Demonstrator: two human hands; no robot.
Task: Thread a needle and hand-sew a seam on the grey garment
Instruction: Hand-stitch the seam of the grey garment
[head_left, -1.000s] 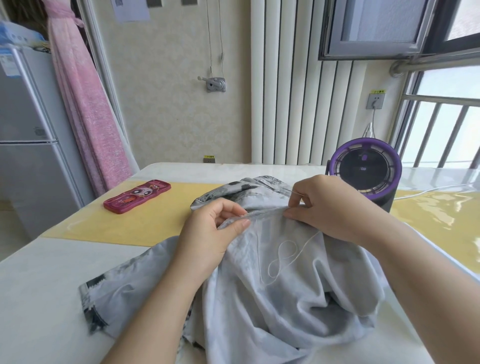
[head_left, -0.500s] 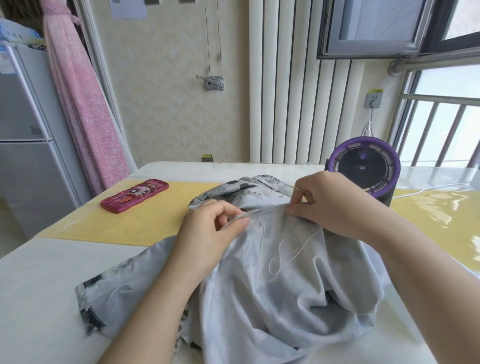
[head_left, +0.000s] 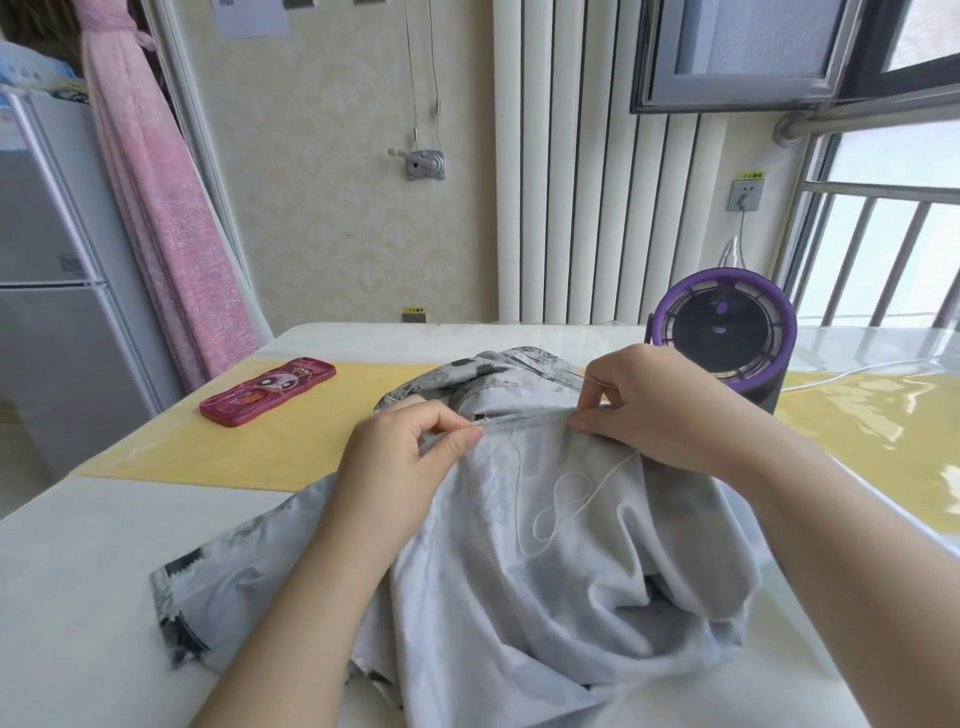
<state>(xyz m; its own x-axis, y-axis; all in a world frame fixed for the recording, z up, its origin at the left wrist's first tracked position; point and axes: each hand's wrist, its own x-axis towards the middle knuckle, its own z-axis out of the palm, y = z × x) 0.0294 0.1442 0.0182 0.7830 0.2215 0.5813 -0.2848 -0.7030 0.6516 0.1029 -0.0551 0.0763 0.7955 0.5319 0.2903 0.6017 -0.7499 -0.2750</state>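
Note:
The grey garment (head_left: 545, 582) lies bunched on the white table (head_left: 78, 597) in front of me. My left hand (head_left: 410, 457) pinches its folded seam edge between thumb and forefinger. My right hand (head_left: 654, 410) pinches the same edge further right, with a thin needle (head_left: 589, 380) poking out beside its fingertips. A white thread (head_left: 566, 499) trails from under the right hand and loops loosely over the cloth.
A red-pink case (head_left: 267, 391) rests on the yellow mat (head_left: 260, 447) at the left. A purple round device (head_left: 724, 332) with a white cable stands at the back right, close to my right hand. A fridge (head_left: 52, 291) is far left.
Both hands stay on the seam edge. The right hand has shifted slightly and the needle shows beside its fingers; the thread loop keeps its shape.

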